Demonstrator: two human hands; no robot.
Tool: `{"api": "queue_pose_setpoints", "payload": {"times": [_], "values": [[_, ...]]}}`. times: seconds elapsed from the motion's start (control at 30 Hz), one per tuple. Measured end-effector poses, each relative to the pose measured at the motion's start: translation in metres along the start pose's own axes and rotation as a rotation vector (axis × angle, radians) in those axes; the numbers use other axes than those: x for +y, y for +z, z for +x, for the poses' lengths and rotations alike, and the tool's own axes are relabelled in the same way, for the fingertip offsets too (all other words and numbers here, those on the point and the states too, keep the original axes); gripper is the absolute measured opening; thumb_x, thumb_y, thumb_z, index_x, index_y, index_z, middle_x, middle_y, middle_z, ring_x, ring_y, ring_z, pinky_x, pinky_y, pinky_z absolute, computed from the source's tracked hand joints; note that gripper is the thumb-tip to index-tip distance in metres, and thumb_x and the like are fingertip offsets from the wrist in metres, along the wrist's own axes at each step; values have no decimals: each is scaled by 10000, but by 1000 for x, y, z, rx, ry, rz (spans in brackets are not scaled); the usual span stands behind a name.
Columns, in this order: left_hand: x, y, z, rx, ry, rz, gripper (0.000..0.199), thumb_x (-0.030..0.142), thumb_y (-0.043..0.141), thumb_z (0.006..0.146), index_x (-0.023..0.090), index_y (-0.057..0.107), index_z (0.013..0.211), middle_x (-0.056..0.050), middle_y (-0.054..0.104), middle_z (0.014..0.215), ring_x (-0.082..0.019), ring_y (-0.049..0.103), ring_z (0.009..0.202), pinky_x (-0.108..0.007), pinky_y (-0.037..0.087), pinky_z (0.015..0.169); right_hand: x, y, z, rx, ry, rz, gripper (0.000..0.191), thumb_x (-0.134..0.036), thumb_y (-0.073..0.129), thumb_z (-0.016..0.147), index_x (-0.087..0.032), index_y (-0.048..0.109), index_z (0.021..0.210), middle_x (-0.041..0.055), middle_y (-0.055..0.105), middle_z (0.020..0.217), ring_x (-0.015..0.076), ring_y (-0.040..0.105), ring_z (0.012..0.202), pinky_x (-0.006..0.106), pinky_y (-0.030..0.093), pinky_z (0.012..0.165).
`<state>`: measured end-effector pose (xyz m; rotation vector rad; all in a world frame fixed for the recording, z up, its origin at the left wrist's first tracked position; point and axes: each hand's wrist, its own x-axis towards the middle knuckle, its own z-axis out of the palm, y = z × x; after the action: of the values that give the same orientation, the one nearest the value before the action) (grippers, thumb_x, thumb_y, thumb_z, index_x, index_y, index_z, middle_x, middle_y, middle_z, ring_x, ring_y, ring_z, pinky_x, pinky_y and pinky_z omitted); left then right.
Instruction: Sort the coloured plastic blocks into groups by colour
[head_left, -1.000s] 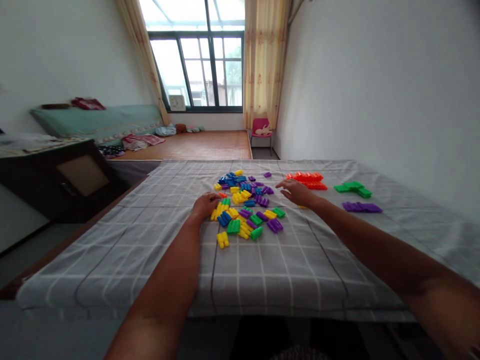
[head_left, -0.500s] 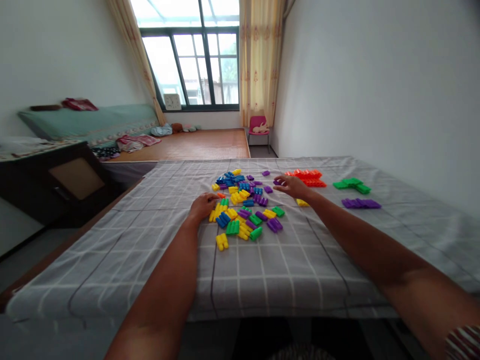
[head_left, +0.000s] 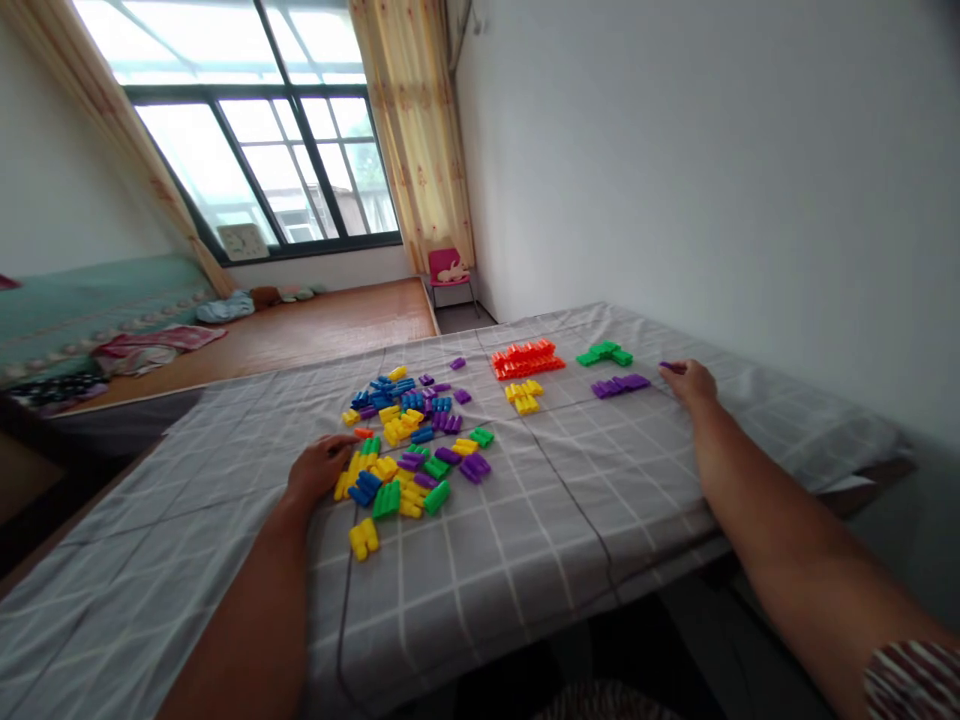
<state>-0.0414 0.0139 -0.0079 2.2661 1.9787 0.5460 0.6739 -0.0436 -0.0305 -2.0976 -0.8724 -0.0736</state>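
My right hand [head_left: 690,382] is stretched out over the right part of the table, its fingers closed on a small purple block [head_left: 666,366]. Just left of it lies a row of purple blocks [head_left: 621,386], with a green block group [head_left: 604,353] behind. My left hand [head_left: 321,468] rests at the left edge of a mixed pile, fingers bent, an orange block [head_left: 364,433] at its fingertips. That pile holds yellow blocks [head_left: 403,428], blue blocks [head_left: 365,488], green blocks [head_left: 387,499] and purple blocks [head_left: 475,467].
Orange blocks [head_left: 527,360] are stacked near the table's back, with a yellow block group [head_left: 524,396] in front. A checked grey cloth [head_left: 510,540] covers the table. Beyond stand a low bed [head_left: 337,320] and a pink chair [head_left: 442,265]; a white wall [head_left: 675,170] runs along the right.
My right hand has moved from beside the pile to the far right, past the purple row, carrying a purple block. The view has turned right. My left hand stays at the pile.
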Motion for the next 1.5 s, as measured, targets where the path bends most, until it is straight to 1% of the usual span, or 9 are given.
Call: {"api": "queue_pose_setpoints", "payload": {"times": [0.1,0.33,0.5,0.9,1.03,1.1,1.17,1.37,1.5], "values": [[2,-3,-2,2,6,-4,377,381,456,829,268,725,1068,-26,699,1121,-214,647,987,-269,491,797,9,1,-3,-63,-34,-103,370,-445,676,727,-151,687,952,114,716,946,256,655,901,348,483,802],[0,-3,-2,5,10,-2,374,388,455,826,263,723,1056,-28,696,1131,-208,644,996,-266,492,819,-6,9,-5,-151,-118,-263,383,-450,590,798,-151,719,997,127,719,996,260,652,937,327,468,798],[-1,-1,-1,-11,-4,12,390,393,442,836,253,718,1074,-37,686,1152,-209,642,998,-272,489,833,-5,5,-7,-80,-82,-318,361,-329,450,872,-121,738,936,178,712,963,268,654,919,330,464,788],[1,0,-3,7,-5,3,347,344,475,842,272,719,1078,-16,692,1134,-186,638,993,-245,485,807,-2,5,-12,-84,-137,-185,255,-336,617,747,-152,710,898,117,703,889,257,640,854,361,475,786],[5,2,-7,26,4,-26,324,288,488,838,269,728,1056,-5,694,1122,-166,635,977,-224,473,819,-12,0,-19,94,-172,-212,325,-331,516,839,-136,688,1035,218,645,1046,310,606,953,406,459,779],[5,3,-7,28,4,-33,320,269,491,840,258,731,1051,-16,692,1114,-166,632,974,-229,467,829,-30,3,-28,156,-331,-165,341,-298,458,876,-140,662,1100,233,621,1094,306,587,1009,400,450,808],[5,5,-7,34,3,-42,317,256,497,839,250,732,1051,-26,693,1093,-170,629,969,-237,462,837,-61,11,-45,111,-553,-96,321,-270,445,885,-153,654,1099,205,628,1088,285,582,1029,373,449,839],[8,7,-9,41,1,-66,311,229,515,828,250,737,1045,-20,691,1080,-158,625,963,-220,453,843,-185,52,-151,-471,-1124,66,261,-258,480,894,-173,663,1060,104,677,1061,219,626,966,339,480,869],[12,5,-13,31,-29,-79,301,220,524,828,256,735,1040,-10,689,1095,-149,620,959,-212,454,836,-252,81,-214,-665,-1332,42,271,-261,507,901,-180,662,1108,109,670,1113,226,606,1049,361,461,938]]}}
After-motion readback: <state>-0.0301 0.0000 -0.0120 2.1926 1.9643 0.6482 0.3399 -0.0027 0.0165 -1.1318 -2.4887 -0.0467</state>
